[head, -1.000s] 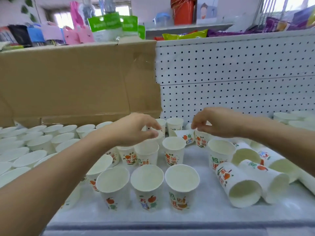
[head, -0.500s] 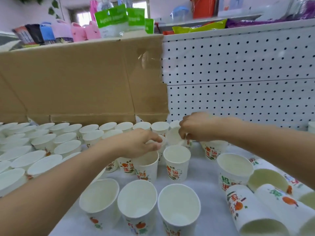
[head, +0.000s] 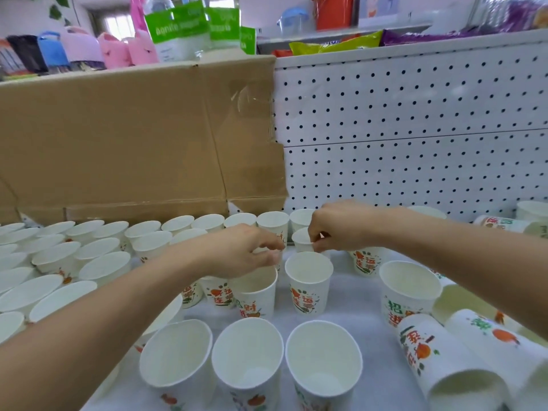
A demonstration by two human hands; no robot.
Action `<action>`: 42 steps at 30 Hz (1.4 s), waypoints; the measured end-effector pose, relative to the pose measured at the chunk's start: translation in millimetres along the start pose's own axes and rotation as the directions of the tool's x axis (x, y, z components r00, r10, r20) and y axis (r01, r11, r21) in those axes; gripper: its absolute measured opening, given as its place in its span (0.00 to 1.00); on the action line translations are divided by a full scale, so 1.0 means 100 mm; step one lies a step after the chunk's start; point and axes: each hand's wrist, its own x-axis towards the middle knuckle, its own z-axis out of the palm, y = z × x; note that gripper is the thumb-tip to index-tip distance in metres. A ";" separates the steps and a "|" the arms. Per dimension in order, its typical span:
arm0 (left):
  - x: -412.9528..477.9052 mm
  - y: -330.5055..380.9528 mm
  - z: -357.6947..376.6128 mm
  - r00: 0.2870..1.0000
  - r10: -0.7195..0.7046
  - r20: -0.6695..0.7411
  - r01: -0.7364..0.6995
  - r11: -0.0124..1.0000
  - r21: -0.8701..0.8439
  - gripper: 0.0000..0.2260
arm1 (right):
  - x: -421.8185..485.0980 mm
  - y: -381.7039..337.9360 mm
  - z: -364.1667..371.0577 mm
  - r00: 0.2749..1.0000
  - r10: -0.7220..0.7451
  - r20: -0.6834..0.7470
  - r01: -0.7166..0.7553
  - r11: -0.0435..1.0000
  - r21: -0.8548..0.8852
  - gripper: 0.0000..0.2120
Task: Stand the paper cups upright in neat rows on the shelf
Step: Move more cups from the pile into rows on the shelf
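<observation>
- White shelf under a pegboard. A box stands at its back, and upright cups run in rows out from the box.
- Right hand pinches the rim of the right cup, which stands upright just off the box's right corner, second row out.
- Left hand is curled. Its thumb and forefinger pinch the rim of the left cup, which is mostly hidden beneath it, in front of the box's right end.
- A second ago the right hand was further right of the box, above a cup lying tilted. It has since come in, and that cup now looks stood up beside the row, so I judge one more cup placed.
- Left hand has barely moved relative to the box. The view has dipped closer, so the front cups loom larger.
- Fallen cups lie on their sides far right of the box, so the task looks only part done.
</observation>
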 end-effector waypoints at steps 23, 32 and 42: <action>0.83 0.65 -0.09 0.951 0.234 -0.202 -0.227 0.972 0.057 0.13 | -0.87 0.65 -0.02 0.937 0.337 0.093 -0.337 0.941 -0.021 0.12; 1.61 1.04 0.19 0.964 0.174 -0.203 -0.027 0.820 0.572 0.09 | -1.00 0.78 0.05 0.945 0.320 0.070 -0.316 0.947 -0.063 0.07; 1.81 0.94 -0.04 0.983 -0.121 -0.138 0.166 0.906 0.389 0.05 | -1.04 0.88 0.09 0.958 0.286 -0.011 -0.286 0.958 -0.017 0.04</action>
